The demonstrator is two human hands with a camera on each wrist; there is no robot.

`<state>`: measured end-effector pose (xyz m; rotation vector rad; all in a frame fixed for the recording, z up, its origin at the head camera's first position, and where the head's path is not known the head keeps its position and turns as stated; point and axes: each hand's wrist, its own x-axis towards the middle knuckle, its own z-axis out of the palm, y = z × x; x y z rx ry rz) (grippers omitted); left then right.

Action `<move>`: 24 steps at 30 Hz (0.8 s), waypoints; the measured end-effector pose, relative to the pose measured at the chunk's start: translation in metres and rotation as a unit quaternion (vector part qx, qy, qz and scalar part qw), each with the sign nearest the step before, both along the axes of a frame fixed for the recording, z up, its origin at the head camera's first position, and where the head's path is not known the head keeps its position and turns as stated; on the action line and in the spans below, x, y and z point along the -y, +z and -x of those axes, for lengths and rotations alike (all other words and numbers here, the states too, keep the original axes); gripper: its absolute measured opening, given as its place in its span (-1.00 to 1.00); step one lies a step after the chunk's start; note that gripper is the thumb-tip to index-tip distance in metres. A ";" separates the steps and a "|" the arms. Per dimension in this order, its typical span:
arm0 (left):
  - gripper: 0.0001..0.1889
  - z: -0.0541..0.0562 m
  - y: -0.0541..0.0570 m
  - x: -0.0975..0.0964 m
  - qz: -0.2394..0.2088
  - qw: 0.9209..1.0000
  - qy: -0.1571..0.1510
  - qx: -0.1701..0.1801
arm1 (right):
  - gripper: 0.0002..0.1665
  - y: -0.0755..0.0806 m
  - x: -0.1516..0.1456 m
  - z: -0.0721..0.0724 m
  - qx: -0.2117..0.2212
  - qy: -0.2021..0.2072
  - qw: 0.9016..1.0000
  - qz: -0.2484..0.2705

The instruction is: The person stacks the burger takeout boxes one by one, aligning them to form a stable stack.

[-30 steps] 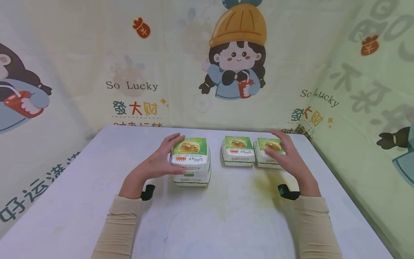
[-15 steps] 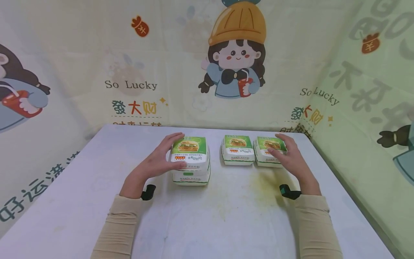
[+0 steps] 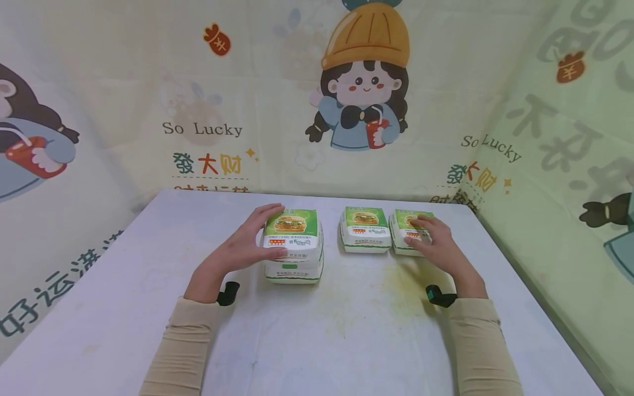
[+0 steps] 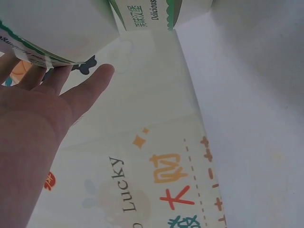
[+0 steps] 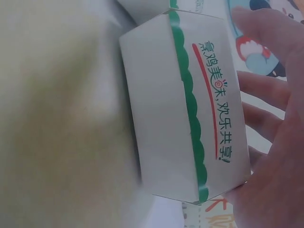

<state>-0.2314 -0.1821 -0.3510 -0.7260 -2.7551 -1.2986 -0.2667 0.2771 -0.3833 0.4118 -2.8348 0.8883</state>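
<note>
At the left of the table two white-and-green burger boxes stand stacked. My left hand point(image 3: 250, 237) grips the upper box point(image 3: 290, 234) from its left side, thumb along the front and fingers behind. Under it sits the lower box point(image 3: 294, 273). In the left wrist view the fingertips point(image 4: 97, 78) show by the box's edge. At the right, my right hand point(image 3: 441, 242) lies over the top of another burger box point(image 5: 190, 104), its fingers spread loosely and partly covering the burger picture. Whether the fingertips touch this box is hard to tell.
A further burger box point(image 3: 365, 230) stands just left of the one under my right hand, almost touching it. The white table point(image 3: 322, 341) ends at the back against a printed cloth wall point(image 3: 277, 110); a side cloth rises along the right edge.
My right hand has come lower over the rightmost box, with its fingers closer together. The left hand stays at the stack, and the boxes have hardly moved.
</note>
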 end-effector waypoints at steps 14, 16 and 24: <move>0.00 0.000 0.000 0.001 -0.002 1.000 -0.001 0.007 | -0.32 0.007 -0.008 -0.012 -0.004 0.018 0.999 -0.036; 0.00 0.000 0.000 0.001 -0.001 1.000 0.000 0.010 | -0.32 0.009 -0.009 -0.014 -0.001 0.018 0.999 -0.045; 0.01 0.001 0.000 0.002 -0.008 1.000 -0.003 0.009 | -0.26 0.013 -0.016 -0.016 -0.002 -0.003 1.000 -0.031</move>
